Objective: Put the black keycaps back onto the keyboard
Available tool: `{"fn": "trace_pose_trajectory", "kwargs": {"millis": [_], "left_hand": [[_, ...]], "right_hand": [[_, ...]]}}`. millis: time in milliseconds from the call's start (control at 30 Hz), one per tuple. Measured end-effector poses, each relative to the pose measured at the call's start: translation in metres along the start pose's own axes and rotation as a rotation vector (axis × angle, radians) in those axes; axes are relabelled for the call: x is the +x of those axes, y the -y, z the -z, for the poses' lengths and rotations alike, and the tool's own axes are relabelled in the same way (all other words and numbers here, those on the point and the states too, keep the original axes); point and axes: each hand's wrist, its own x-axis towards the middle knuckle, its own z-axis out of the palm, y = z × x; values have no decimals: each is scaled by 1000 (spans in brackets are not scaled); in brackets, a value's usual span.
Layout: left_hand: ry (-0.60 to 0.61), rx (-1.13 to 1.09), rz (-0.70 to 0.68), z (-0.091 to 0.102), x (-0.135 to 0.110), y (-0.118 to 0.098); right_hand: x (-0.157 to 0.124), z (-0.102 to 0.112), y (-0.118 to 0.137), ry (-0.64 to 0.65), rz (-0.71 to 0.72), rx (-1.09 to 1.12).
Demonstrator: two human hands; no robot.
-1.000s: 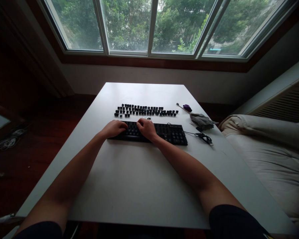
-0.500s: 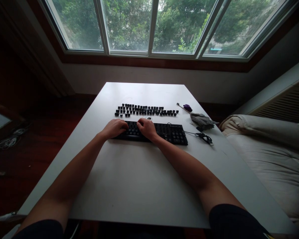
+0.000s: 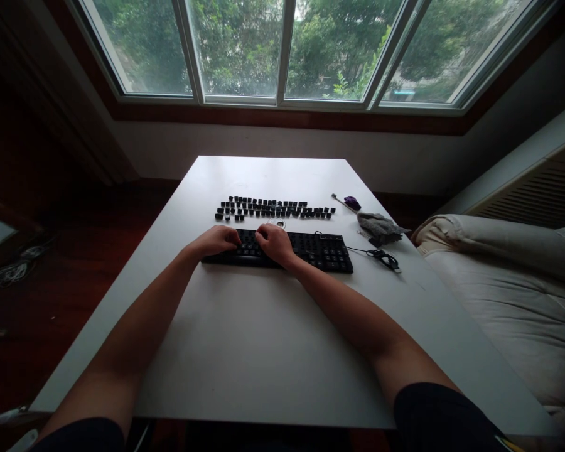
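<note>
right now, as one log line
left hand: at black rectangular keyboard, left part | right hand: at middle | small black keycaps: beyond

No text, label, brand, number or sign can be read. On the keyboard (image 3: 339,257), the keys at the right-hand end are too small and dim for any character to be made out, and the pale-edged panel (image 3: 331,237) above them shows no legible lettering. The loose keycaps (image 3: 267,208) in rows behind it are likewise too small to read. On the right sleeve (image 3: 435,411), a yellowish mark (image 3: 508,444) at the border is too cut off to read
</note>
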Motion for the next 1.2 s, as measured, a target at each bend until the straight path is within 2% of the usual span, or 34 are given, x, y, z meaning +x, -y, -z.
{"fn": "trace_pose_trajectory", "kwargs": {"millis": [100,233,467,567,700,767,833,1033,1133,1200], "left_hand": [[43,-102,39,1,4,6],[17,-38,66,-1,5,7],[-15,43,12,-3,-2,3],[-124,131,14,0,-4,8],[-393,284,83,6,-6,30],[-516,295,115,8,-6,45],[-564,238,146,7,-6,59],[-595,-81,150,-3,-6,83],[-569,-123,122,-4,-6,84],[-566,-123,109,-4,-6,84]], "right_hand": [[3,1,2,41,-7,-28],[19,3,9,127,-16,-103],[66,-12,18,206,125,-221],[81,-22,20,237,88,-301],[92,-33,22,277,14,-382],[96,-36,22,292,19,-392],[98,-37,21,291,32,-393],[95,-28,19,246,5,-365],[82,-20,23,226,80,-288],[69,-14,29,275,176,-225]]}}
